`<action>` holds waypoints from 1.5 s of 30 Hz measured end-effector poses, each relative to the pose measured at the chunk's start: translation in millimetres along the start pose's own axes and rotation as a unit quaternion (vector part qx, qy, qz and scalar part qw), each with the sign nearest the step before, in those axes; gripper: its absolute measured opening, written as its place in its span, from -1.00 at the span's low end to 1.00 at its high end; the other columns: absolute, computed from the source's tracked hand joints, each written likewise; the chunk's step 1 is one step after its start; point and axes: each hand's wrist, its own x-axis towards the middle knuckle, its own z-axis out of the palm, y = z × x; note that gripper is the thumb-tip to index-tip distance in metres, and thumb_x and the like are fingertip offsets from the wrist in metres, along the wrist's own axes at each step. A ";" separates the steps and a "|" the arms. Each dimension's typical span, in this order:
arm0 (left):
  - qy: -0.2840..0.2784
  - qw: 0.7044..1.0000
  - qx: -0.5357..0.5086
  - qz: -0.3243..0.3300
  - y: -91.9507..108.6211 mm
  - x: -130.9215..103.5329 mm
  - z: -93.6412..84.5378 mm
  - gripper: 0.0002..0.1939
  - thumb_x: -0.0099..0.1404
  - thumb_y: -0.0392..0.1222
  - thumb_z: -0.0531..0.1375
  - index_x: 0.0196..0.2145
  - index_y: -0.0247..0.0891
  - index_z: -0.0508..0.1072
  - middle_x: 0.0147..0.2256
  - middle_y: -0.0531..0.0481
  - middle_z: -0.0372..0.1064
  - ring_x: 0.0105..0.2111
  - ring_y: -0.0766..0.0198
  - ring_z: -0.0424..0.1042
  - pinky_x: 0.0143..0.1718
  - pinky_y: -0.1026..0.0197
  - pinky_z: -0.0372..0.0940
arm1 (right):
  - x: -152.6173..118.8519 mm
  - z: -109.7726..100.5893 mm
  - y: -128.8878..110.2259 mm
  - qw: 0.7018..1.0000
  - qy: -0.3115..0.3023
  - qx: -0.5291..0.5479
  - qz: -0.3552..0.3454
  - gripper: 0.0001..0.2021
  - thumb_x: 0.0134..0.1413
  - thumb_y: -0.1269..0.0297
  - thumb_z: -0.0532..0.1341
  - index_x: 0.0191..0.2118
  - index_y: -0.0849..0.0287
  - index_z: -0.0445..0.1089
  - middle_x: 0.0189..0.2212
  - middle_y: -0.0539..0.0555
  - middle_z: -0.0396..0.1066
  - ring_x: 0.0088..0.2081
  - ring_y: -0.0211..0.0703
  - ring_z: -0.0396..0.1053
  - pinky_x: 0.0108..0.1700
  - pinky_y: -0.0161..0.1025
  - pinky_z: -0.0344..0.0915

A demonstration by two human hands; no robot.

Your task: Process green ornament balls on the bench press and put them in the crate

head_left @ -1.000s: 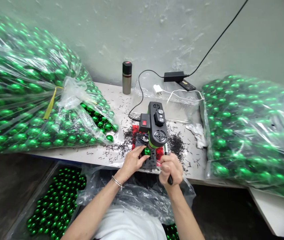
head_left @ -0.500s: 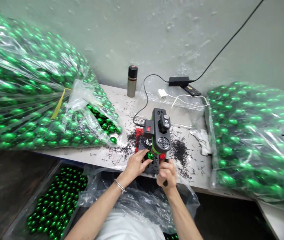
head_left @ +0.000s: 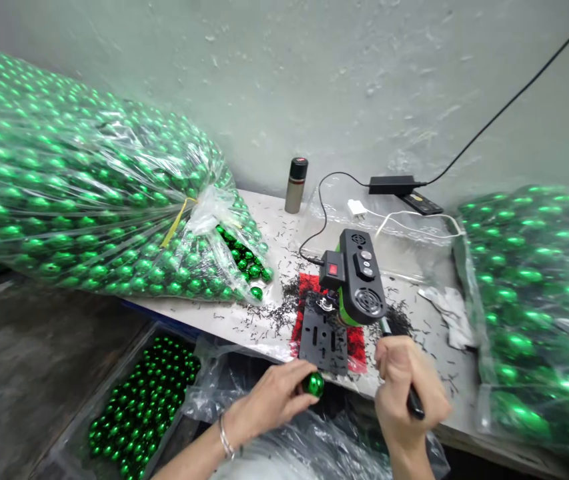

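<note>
Between the thumb and fingers of my left hand (head_left: 279, 393) is a shiny green ball (head_left: 313, 384), held just in front of the table edge. My right hand (head_left: 407, 383) is wrapped round the black-gripped lever handle (head_left: 415, 403) of a small bench drill press (head_left: 363, 277). The press has a black head with a red switch and stands on a slotted dark base plate (head_left: 323, 340) over a red mat (head_left: 358, 350). Its tool tip is hidden beneath the head. Black shavings (head_left: 284, 313) lie around the base.
A big clear bag of green balls (head_left: 114, 220) lies open on the left, another bag (head_left: 534, 300) on the right. Below the left edge stands a bin of balls (head_left: 139, 407). A flask (head_left: 296, 187), a power adapter (head_left: 391, 185) and a white glove (head_left: 449, 313) are on the table.
My left hand has drawn the green ball out from under the press head toward me. My right hand has swung the lever outward to the right. The view has shifted left.
</note>
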 end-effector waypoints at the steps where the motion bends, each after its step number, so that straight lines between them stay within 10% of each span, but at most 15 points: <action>1: -0.005 1.000 0.013 0.000 0.3 -9.5 -2.0 -0.52 0.27 -0.06 0.28 0.14 -0.10 0.40 0.00 -0.15 0.47 -0.25 0.15 0.52 -0.16 0.16 0.42 | -2.1 0.4 1.7 1.000 0.001 -0.003 -0.002 -0.69 0.19 0.54 0.08 -0.57 0.16 0.16 -0.59 -0.04 0.23 -0.54 -0.30 0.22 -0.48 -0.27 0.09; 8: 0.278 0.949 0.142 -0.050 -12.9 28.8 -75.7 -0.75 0.35 -0.21 0.18 -0.04 -0.17 0.52 -0.04 -0.22 0.47 0.00 -0.03 0.41 0.08 -0.01 0.25 | -4.7 -1.4 6.1 1.000 -0.015 -0.009 -0.017 -0.72 0.18 0.56 0.07 -0.54 0.17 0.18 -0.59 -0.05 0.22 -0.53 -0.32 0.22 -0.47 -0.29 0.11; 13: 0.166 0.905 0.377 -0.107 -38.7 63.9 -122.2 -0.74 0.21 -0.32 0.27 -0.11 -0.26 0.50 -0.23 -0.24 0.51 -0.09 -0.13 0.34 -0.01 -0.10 0.14 | -5.3 -2.3 6.4 0.999 -0.027 -0.016 -0.027 -0.73 0.17 0.59 0.06 -0.51 0.18 0.19 -0.57 -0.05 0.22 -0.53 -0.34 0.22 -0.48 -0.30 0.10; 31: 0.125 0.928 0.343 -0.076 -56.1 73.3 -98.4 -0.63 0.33 -0.21 0.19 0.08 -0.27 0.39 -0.01 -0.21 0.46 -0.01 -0.01 0.39 0.02 -0.04 0.15 | -11.5 -1.1 12.0 0.999 -0.024 0.006 -0.041 -0.70 0.14 0.65 0.05 -0.53 0.17 0.13 -0.56 -0.05 0.20 -0.47 -0.32 0.24 -0.43 -0.28 0.12; 39: 0.198 0.970 -0.097 -0.099 -40.4 66.7 -90.7 -0.52 0.21 -0.04 0.28 0.06 -0.23 0.44 -0.07 -0.12 0.40 -0.30 0.24 0.42 -0.31 0.20 0.34 | -13.3 -0.2 13.1 0.999 -0.026 0.006 -0.042 -0.71 0.14 0.63 0.04 -0.53 0.16 0.14 -0.56 -0.04 0.21 -0.48 -0.30 0.23 -0.44 -0.27 0.12; 45: 0.183 0.830 -0.500 -0.167 -19.6 49.2 -71.6 -0.48 0.04 -0.16 0.42 -0.01 -0.24 0.50 -0.29 0.01 0.45 -0.37 0.35 0.46 -0.37 0.35 0.34 | -14.2 -0.8 14.4 0.999 -0.026 0.005 -0.041 -0.71 0.15 0.60 0.05 -0.53 0.15 0.15 -0.56 -0.03 0.23 -0.49 -0.27 0.24 -0.45 -0.26 0.12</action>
